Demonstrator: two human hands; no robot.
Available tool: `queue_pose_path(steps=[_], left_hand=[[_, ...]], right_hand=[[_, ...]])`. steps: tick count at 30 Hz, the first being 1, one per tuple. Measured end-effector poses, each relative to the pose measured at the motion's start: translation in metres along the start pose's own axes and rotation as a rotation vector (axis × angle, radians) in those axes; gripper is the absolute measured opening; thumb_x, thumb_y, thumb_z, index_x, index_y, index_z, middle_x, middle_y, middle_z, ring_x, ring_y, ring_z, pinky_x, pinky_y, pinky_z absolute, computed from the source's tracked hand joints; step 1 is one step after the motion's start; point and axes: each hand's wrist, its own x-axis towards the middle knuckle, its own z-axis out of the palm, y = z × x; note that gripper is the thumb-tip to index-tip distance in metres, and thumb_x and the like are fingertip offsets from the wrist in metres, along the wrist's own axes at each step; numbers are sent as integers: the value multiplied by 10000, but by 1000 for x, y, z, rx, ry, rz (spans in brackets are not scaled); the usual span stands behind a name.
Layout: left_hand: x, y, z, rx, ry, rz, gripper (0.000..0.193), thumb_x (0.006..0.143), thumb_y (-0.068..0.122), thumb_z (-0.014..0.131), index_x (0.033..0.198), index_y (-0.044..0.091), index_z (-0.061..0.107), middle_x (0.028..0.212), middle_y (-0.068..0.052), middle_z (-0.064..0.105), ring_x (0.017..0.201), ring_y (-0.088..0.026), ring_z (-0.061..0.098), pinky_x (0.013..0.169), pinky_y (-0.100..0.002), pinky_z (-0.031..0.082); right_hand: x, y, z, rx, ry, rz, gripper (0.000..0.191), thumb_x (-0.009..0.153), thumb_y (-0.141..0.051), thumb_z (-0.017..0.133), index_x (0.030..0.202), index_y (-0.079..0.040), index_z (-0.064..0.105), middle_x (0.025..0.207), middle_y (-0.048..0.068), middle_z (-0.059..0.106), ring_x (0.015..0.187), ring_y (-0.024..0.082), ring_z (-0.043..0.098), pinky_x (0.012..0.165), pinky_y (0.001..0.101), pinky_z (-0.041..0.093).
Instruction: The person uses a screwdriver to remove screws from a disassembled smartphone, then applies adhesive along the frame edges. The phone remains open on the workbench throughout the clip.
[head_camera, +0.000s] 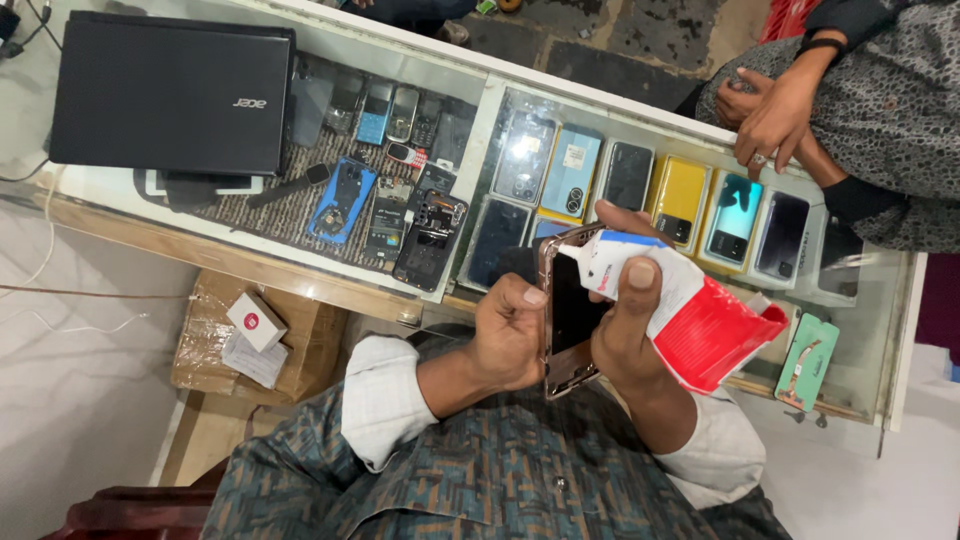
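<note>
Your left hand (510, 335) clamps the thin, fragile phone (570, 305) by its edges; your right hand (625, 325) squeezes the soft tube (690, 310).

Glass surface (470, 110) ahead: closed laptop (170, 92) blocks its left end; another person's hands (765, 110) occupy the far right edge. Bare glass between them allows passage.

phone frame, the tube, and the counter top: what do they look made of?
Phone frame: probably metal, rose-gold tint, glossy rim highlights; the dark inner face looks like glass or plastic.
Tube: soft laminate or plastic, white, red and blue, creased and flattened at the red end.
Counter top: clear glass with reflections; phones visible beneath it.
</note>
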Motion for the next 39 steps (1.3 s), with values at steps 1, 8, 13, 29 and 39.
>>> queue_pose_path(steps=[1,8,13,29,39], left_hand=[[0,0,0,1,10,-8,479,991,258,473,1364,-17,595,1307,-156,659,1214,-269,632,1131,-412,473],[-2,-6,-13,25,-30,63,408,1052,220,462,1360,-25,571,1326,-159,653,1232,-271,620,1152,-427,452],[4,-2,17,225,-14,196,428,1075,193,443,1441,-26,477,1442,-167,591,1329,-257,584,1215,-414,427],[17,22,93,54,-9,59,811,1103,615,300,1655,20,293,1687,-136,339,1482,-273,456,1275,-468,371],[15,22,91,128,3,99,740,1141,578,252,1637,32,312,1715,-117,324,1491,-274,439,1268,-480,372]], right_hand=[[0,0,-1,-11,6,16,650,1151,-556,413,1346,14,657,897,35,700,818,94,615,1041,268,455],[-2,1,-2,-70,16,-21,647,1163,-554,402,1340,9,666,946,47,722,938,119,660,1172,302,411],[-9,4,-5,-23,28,-16,658,1132,-555,426,1298,39,656,1166,125,697,1190,210,609,1200,355,393],[-10,-5,-9,11,-111,31,605,1099,-533,541,1290,22,687,1105,132,741,974,151,694,874,266,542],[-16,-8,-14,-194,-123,-2,560,1123,-501,501,1276,-13,729,949,101,753,882,144,697,882,271,533]])
